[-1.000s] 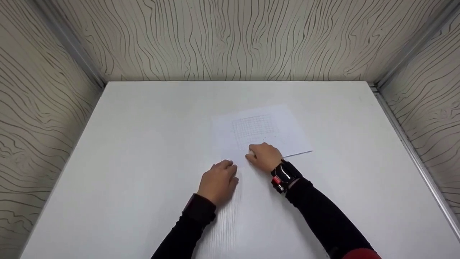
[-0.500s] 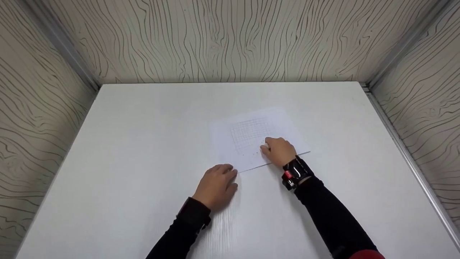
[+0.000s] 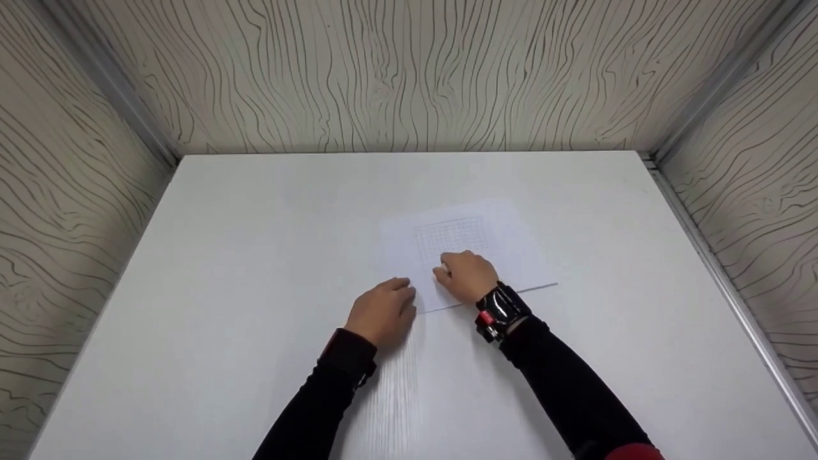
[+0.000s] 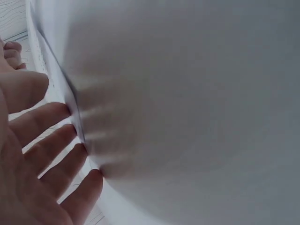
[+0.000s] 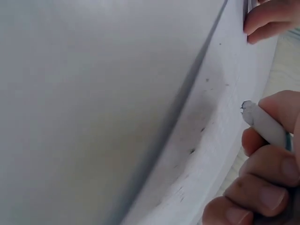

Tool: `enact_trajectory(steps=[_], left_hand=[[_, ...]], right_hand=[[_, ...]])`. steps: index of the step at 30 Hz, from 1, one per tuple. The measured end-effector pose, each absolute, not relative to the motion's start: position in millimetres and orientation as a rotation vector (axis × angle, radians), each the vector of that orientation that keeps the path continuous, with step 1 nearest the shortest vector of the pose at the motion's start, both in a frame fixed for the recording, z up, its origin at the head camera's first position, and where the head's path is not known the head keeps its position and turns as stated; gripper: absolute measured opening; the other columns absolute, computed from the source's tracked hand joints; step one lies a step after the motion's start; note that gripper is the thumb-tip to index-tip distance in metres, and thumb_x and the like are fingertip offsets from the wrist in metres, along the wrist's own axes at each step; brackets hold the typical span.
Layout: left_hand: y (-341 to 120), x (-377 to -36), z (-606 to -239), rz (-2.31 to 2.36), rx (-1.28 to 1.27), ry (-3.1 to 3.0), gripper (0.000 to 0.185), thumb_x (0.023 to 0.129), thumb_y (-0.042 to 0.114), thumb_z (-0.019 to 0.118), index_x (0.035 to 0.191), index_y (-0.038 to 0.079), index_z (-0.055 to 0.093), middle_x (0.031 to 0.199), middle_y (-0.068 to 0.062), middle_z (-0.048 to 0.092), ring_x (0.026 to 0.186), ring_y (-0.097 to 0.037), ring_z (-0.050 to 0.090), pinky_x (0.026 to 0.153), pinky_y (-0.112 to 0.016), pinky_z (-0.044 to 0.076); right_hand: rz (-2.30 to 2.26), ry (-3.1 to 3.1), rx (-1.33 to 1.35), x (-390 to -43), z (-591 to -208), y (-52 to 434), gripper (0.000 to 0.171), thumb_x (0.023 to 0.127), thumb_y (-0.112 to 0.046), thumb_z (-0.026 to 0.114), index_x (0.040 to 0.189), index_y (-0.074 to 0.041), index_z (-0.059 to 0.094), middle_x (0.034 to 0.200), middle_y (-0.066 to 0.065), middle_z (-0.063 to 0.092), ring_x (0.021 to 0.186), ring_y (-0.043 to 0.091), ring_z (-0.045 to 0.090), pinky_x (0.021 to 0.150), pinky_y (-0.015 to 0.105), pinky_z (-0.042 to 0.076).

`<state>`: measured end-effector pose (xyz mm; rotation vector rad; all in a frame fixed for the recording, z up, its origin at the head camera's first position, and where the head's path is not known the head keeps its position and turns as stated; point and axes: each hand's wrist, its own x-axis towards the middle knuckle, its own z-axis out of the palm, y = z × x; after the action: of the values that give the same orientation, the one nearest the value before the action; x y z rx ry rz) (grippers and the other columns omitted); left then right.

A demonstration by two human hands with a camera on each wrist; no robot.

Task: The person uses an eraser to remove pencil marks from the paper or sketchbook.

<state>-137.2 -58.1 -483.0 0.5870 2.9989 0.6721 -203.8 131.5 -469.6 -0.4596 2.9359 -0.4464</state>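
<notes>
A white sheet of paper (image 3: 516, 246) with a pencilled grid (image 3: 450, 233) lies slightly turned on the table. My right hand (image 3: 470, 276) is over the grid's lower part and pinches a white eraser (image 5: 266, 125) between thumb and fingers. In the right wrist view the eraser's worn tip is smudged dark, close over the paper. Dark eraser crumbs (image 5: 192, 151) are scattered near the sheet's front edge. My left hand (image 3: 381, 313) rests at the paper's near left corner. Its fingers (image 4: 56, 168) are spread and loosely bent, with the fingertips touching down.
The white table (image 3: 255, 255) extends around the sheet on all sides. Wood-patterned panels (image 3: 409, 76) stand behind it and at both sides, with metal rails (image 3: 722, 262) along the corners and right edge. Both wrists wear black straps.
My right hand, with the eraser, went right across the lower part of the sheet and has come back left over the grid. My left hand stays at the corner.
</notes>
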Motion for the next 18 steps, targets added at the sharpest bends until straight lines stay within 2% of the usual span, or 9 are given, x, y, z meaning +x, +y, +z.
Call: enact_trajectory(steps=[6, 11, 15, 18], left_hand=[[-57.4, -133.9, -487.7, 0.653, 0.626, 3.003, 0.029, 0.096, 0.021, 0.058, 0.121, 0.012, 0.07, 0.133, -0.006, 0.063, 0.123, -0.024, 0.06, 0.099, -0.04, 0.053], [-52.8, -132.2, -486.4, 0.628, 0.643, 3.046, 0.027, 0.096, 0.02, 0.06, 0.12, 0.014, 0.071, 0.131, -0.006, 0.064, 0.122, -0.023, 0.061, 0.098, -0.039, 0.054], [-49.1, -132.9, -487.5, 0.649, 0.655, 3.058, 0.026, 0.095, 0.019, 0.06, 0.119, 0.013, 0.071, 0.13, -0.007, 0.064, 0.12, -0.024, 0.062, 0.096, -0.04, 0.054], [-49.0, -131.8, -489.5, 0.664, 0.653, 3.054, 0.027, 0.095, 0.018, 0.06, 0.119, 0.013, 0.071, 0.129, -0.007, 0.065, 0.119, -0.026, 0.063, 0.094, -0.041, 0.055]], right_hand=[[-0.455, 2.922, -0.538, -194.5, -478.5, 117.9, 0.034, 0.093, -0.03, 0.06, 0.069, -0.011, 0.048, 0.061, 0.002, 0.046, 0.063, 0.023, 0.053, 0.054, 0.035, 0.04], [-0.417, 2.993, -0.488, -199.5, -483.6, 128.5, 0.035, 0.092, -0.028, 0.062, 0.068, -0.011, 0.044, 0.059, 0.002, 0.045, 0.058, 0.022, 0.049, 0.051, 0.034, 0.036], [-0.322, 3.025, -0.393, -205.0, -478.9, 133.5, 0.034, 0.094, -0.028, 0.061, 0.069, -0.01, 0.047, 0.063, 0.007, 0.053, 0.06, 0.025, 0.054, 0.054, 0.039, 0.043], [-0.331, 2.991, -0.459, -202.7, -477.2, 126.5, 0.033, 0.095, -0.028, 0.061, 0.07, -0.009, 0.048, 0.065, 0.009, 0.056, 0.062, 0.027, 0.056, 0.054, 0.04, 0.044]])
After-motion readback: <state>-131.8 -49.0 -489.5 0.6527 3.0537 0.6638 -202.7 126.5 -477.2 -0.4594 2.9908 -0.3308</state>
